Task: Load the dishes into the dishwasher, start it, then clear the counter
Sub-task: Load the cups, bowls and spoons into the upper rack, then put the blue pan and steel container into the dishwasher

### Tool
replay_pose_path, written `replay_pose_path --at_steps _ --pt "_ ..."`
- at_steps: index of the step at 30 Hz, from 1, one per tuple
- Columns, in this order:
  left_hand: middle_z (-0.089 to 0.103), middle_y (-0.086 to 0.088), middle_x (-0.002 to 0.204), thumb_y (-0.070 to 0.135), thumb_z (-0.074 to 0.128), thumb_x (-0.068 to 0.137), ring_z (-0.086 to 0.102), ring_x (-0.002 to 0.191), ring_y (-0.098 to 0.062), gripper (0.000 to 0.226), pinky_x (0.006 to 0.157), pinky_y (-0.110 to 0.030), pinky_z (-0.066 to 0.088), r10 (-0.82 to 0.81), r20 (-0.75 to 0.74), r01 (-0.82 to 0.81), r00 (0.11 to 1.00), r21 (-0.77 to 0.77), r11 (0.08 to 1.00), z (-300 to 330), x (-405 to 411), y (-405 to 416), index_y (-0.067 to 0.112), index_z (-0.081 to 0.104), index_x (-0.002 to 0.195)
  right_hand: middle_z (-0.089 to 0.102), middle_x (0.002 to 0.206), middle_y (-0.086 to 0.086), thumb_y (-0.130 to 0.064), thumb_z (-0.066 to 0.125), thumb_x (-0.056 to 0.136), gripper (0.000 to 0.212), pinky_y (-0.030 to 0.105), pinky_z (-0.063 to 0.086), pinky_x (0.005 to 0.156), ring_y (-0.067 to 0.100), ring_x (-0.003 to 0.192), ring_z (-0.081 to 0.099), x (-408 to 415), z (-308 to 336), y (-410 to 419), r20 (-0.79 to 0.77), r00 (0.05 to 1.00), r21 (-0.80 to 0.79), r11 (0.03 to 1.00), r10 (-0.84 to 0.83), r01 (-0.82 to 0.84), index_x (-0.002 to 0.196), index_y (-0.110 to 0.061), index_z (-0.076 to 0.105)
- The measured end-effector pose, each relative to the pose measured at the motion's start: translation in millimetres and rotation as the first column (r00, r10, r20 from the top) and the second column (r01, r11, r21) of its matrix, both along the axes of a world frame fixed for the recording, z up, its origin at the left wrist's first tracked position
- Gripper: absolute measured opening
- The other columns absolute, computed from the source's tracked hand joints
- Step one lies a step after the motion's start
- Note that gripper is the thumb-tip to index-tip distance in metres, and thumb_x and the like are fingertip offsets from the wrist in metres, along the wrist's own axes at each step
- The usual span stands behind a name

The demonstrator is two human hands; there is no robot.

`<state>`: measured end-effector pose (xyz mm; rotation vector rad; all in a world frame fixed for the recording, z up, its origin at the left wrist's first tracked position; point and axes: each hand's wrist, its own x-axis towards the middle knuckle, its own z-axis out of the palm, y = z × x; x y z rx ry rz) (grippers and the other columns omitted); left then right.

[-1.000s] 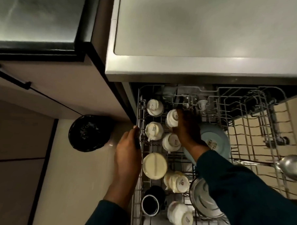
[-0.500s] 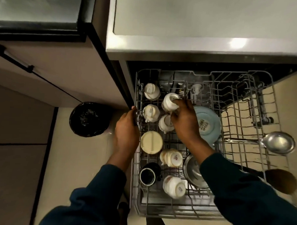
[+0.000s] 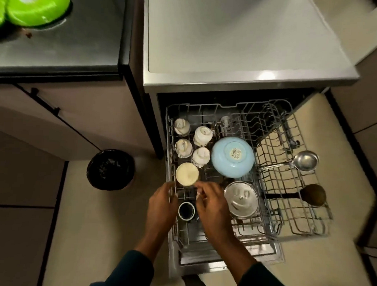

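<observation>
The pulled-out dishwasher rack [image 3: 272, 230] is the landmark here. At its near left corner the left hand [image 3: 162, 208] lies on the left rim of the rack; its fingers are blurred, so I cannot tell if they curl around the wire or only touch it. Just to the right of it, over the near left part of the rack, is the right hand [image 3: 213, 206]. Its fingers are bent and something pale shows at the fingertips, but motion blur hides whether it pinches anything. Between the two hands a dark mug [image 3: 186, 211] stands in the rack with its mouth up.

To the right of the right hand, a steel lid [image 3: 241, 199] lies in the rack. Further right, in the right part of the rack, a dark ladle [image 3: 312, 194] lies with its round head at the right rim, and behind it a steel ladle [image 3: 304, 161] lies the same way.

In the middle of the rack a light blue bowl [image 3: 233, 156] sits upside down. Left of it is a cream lid [image 3: 187, 174], and behind that four white cups [image 3: 203, 136] stand upside down in two rows.

Left of the rack, on the floor, stands a black bin [image 3: 110, 169]. Far behind and to the left of the rack, two green plates [image 3: 36, 6] lie on the dark counter [image 3: 79, 47].
</observation>
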<state>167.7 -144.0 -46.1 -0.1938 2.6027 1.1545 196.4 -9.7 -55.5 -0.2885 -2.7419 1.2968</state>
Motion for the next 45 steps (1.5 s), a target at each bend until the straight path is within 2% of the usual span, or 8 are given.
replay_pose_path --at_steps 3,5,11,17,27,36,41,45 --pt "0.063 0.0 0.121 0.014 0.056 0.092 0.059 0.093 -0.004 0.035 0.071 -0.003 0.042 -0.024 0.003 0.024 1.0 0.013 1.0 13.1 28.3 -22.5 0.018 0.057 0.126 0.059 0.109 -0.003 -0.003 0.059 0.084 0.033 0.029 0.052 0.083 0.013 0.098 0.059 29.1 19.2 -21.2 0.022 1.0 -0.02 1.0 -0.004 0.004 0.111 -0.021 0.064" --pt "0.062 -0.002 0.123 0.013 0.054 0.092 0.059 0.104 -0.012 0.035 0.085 -0.02 0.048 -0.013 -0.013 0.013 1.0 0.002 1.0 22.9 45.3 -39.8 0.016 0.056 0.127 0.058 0.107 -0.004 -0.005 0.058 0.083 0.032 0.033 0.052 0.083 0.014 0.097 0.059 44.3 28.1 -35.3 0.012 1.0 -0.026 1.0 0.012 -0.012 0.107 -0.024 0.063" --pt "0.053 -0.001 0.132 0.019 0.053 0.094 0.05 0.12 -0.016 0.039 0.098 -0.028 0.042 0.146 -0.125 -0.153 0.981 -0.048 0.987 67.4 76.8 -127.4 0.018 0.051 0.132 0.061 0.106 -0.004 0.0 0.061 0.085 0.034 0.035 0.051 0.085 0.011 0.097 0.059 63.6 71.5 -89.7 -0.087 0.991 -0.051 0.993 0.1 -0.104 0.114 -0.019 0.063" --pt "0.054 -0.006 0.126 0.026 0.053 0.095 0.051 0.114 -0.022 0.036 0.096 -0.036 0.044 0.345 -0.286 -0.364 0.894 -0.013 0.931 128.7 85.3 -207.7 0.015 0.054 0.129 0.066 0.101 -0.007 -0.012 0.059 0.092 0.031 0.032 0.054 0.078 0.01 0.093 0.062 74.6 116.2 -126.9 -0.068 0.992 -0.133 0.984 0.107 -0.116 0.118 -0.029 0.059" --pt "0.046 -0.005 0.124 0.031 0.055 0.093 0.051 0.107 -0.02 0.027 0.092 -0.035 0.046 0.488 -0.367 -0.49 0.792 0.096 0.866 202.8 104.0 -276.9 0.019 0.056 0.118 0.063 0.083 -0.006 -0.012 0.062 0.091 0.031 0.02 0.048 0.066 0.007 0.075 0.061 82.7 170.9 -179.6 -0.155 0.954 -0.183 0.941 0.258 -0.284 0.114 -0.033 0.057" --pt "0.042 0.0 0.128 0.035 0.053 0.094 0.049 0.111 -0.014 0.028 0.087 -0.026 0.043 0.579 -0.408 -0.576 0.706 0.145 0.805 234.3 102.8 -315.8 0.024 0.052 0.119 0.064 0.082 -0.006 -0.016 0.061 0.093 0.03 0.031 0.054 0.072 0.01 0.076 0.065 26.6 197.4 -224.6 -0.216 0.885 -0.138 0.884 0.413 -0.446 0.11 -0.04 0.057" --pt "0.044 0.001 0.126 0.033 0.053 0.094 0.05 0.101 -0.009 0.029 0.078 -0.022 0.041 0.637 -0.447 -0.646 0.628 0.157 0.747 247.8 92.9 -335.9 0.023 0.052 0.121 0.063 0.08 -0.006 -0.022 0.061 0.094 0.028 0.022 0.052 0.065 0.01 0.073 0.067 1.2 211.6 -254.7 -0.258 0.843 -0.167 0.838 0.471 -0.519 0.109 -0.045 0.056" --pt "0.045 0.004 0.124 0.032 0.054 0.094 0.05 0.099 -0.007 0.029 0.073 -0.018 0.039 0.66 -0.462 -0.666 0.592 0.179 0.724 252.5 88.4 -337.9 0.024 0.052 0.121 0.062 0.079 -0.003 -0.019 0.062 0.093 0.031 0.029 0.055 0.069 0.012 0.072 0.065 -9.2 218.4 -271.4 -0.259 0.808 -0.191 0.792 0.529 -0.58 0.108 -0.046 0.056"
